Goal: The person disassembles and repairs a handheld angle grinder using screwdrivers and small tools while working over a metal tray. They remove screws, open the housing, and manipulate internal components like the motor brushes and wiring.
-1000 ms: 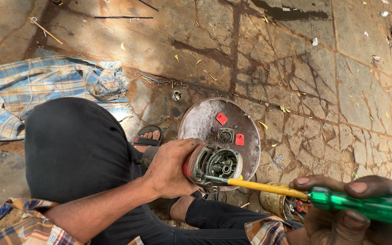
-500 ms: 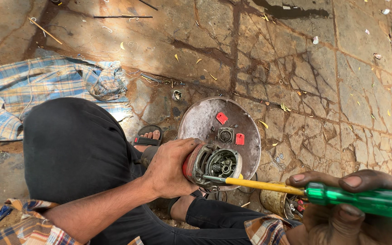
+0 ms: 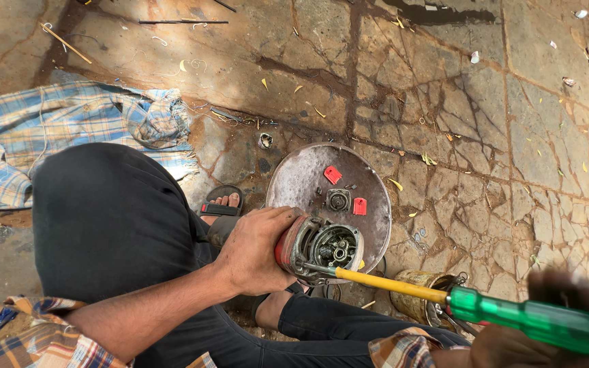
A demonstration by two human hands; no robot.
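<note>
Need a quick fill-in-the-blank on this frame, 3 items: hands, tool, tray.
1. The left hand grips a red-cased ____ part.
2. The right hand holds a screwdriver with a ____ handle.
3. The round metal tray holds two small ____ pieces.

Missing words: motor; green; red

Your one camera sits on your head, looking steeply down past your knee [image 3: 110, 225] at the cracked stone floor [image 3: 444, 88]. It's close: your left hand [image 3: 257, 251] fills the lower middle of the view.

Left hand [image 3: 253, 252] clenched — right hand [image 3: 547, 334] blurred
</note>
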